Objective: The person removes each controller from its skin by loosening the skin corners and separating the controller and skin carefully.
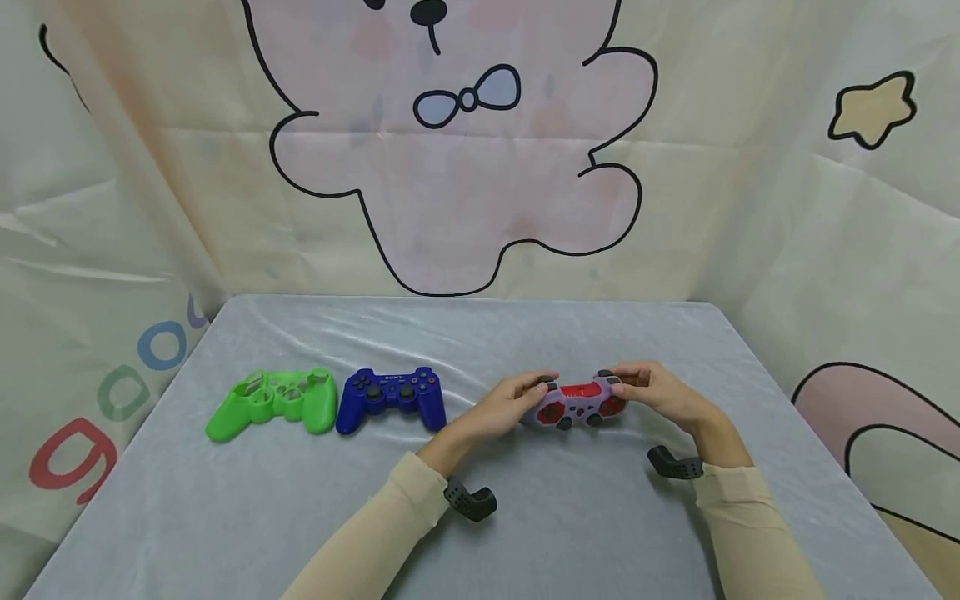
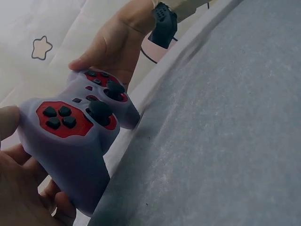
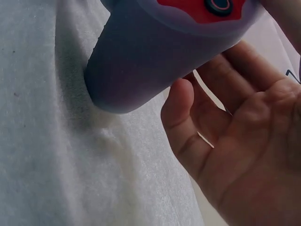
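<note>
A red game controller in a lavender silicone cover [image 1: 576, 408] is held near the table's right half, its handles angled down towards the cloth. Red shows along its top middle and around the buttons. My left hand [image 1: 501, 407] grips its left end, the thumb on the cover's edge in the left wrist view, where the directional buttons [image 2: 60, 117] face up. With thumb and fingers my right hand [image 1: 667, 398] pinches the upper right corner. The right wrist view shows the right handle [image 3: 146, 61] with curled fingers [image 3: 181, 101] beside it.
To the left lie a green silicone controller cover [image 1: 318, 404] and a blue controller [image 1: 390, 392], side by side on the grey-blue cloth [image 1: 225, 525]. Printed curtains [image 1: 480, 183] stand behind and at both sides. A black device [image 1: 471, 502] sits at each wrist.
</note>
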